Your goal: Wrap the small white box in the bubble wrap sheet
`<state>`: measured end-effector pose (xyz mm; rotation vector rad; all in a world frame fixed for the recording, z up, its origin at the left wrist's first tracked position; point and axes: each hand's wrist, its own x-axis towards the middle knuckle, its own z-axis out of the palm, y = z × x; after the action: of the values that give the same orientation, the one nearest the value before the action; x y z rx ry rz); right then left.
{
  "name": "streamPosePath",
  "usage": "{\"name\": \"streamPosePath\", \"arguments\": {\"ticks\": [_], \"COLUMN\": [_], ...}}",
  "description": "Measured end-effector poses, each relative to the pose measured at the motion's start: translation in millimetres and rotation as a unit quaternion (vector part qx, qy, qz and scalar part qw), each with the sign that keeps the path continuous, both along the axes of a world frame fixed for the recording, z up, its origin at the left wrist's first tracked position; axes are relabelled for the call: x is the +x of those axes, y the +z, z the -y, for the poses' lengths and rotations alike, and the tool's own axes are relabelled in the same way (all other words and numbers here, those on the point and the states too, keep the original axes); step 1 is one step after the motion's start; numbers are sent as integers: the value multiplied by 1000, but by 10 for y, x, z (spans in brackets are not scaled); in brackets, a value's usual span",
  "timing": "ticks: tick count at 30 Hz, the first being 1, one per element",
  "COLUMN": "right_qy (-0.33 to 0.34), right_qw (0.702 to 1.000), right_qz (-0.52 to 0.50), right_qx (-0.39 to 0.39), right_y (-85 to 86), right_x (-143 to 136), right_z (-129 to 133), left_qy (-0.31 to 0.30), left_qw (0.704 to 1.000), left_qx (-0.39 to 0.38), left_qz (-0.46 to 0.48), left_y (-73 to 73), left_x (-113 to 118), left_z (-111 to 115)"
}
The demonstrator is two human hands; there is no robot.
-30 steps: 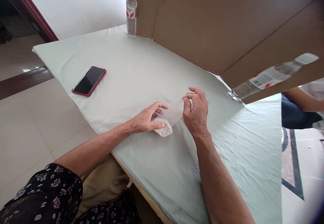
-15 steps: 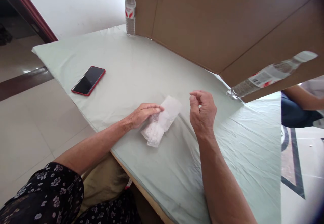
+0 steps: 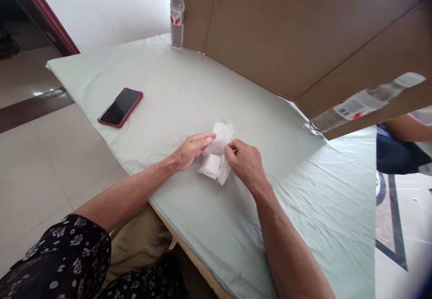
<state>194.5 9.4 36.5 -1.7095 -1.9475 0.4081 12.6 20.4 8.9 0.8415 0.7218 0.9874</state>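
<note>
The right hand (image 3: 246,161) has come in from the side since half a second ago, and its fingertips now meet the near right edge of the white wrap (image 3: 211,166). The wrap has bunched up too: it lies on the pale cloth (image 3: 175,96) between the two sets of fingers, one flap reaching up past the left tips, a crumpled, folded part just below them.

From where I stand, the right thumb and forefinger look pinched on that edge, the other fingers curled in. The left hand (image 3: 192,150) has its fingers stretched out along the flap's left side, thumb close by; whether they grip it or only steady it, I can't tell.

The stuff looks thin, so I'd worry about a tear if the right pinch pulls while the left fingers press down. If the left ones are merely resting there, the whole piece could slide or a fold spring loose. The phone (image 3: 120,107), well beyond the left fingers, seems safe from a slip.
</note>
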Motion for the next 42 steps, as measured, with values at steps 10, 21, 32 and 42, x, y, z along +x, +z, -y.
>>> {"name": "streamPosePath", "arguments": {"ticks": [10, 21, 32, 42], "right_qy": [-36, -94, -63, 77], "right_qw": [923, 937, 958, 971], "right_qz": [-368, -337, -268, -212], "right_qx": [-106, -12, 76, -72], "right_y": [-133, -310, 41, 151], "right_x": [132, 288, 362, 296], "right_z": [-129, -236, -169, -31], "left_qy": [184, 229, 298, 99], "left_qw": [883, 810, 701, 749], "left_qx": [235, 231, 424, 411], "left_qz": [-361, -489, -490, -510], "left_y": [64, 33, 78, 53], "left_x": [-44, -188, -280, -258], "left_z": [43, -101, -59, -33]}}
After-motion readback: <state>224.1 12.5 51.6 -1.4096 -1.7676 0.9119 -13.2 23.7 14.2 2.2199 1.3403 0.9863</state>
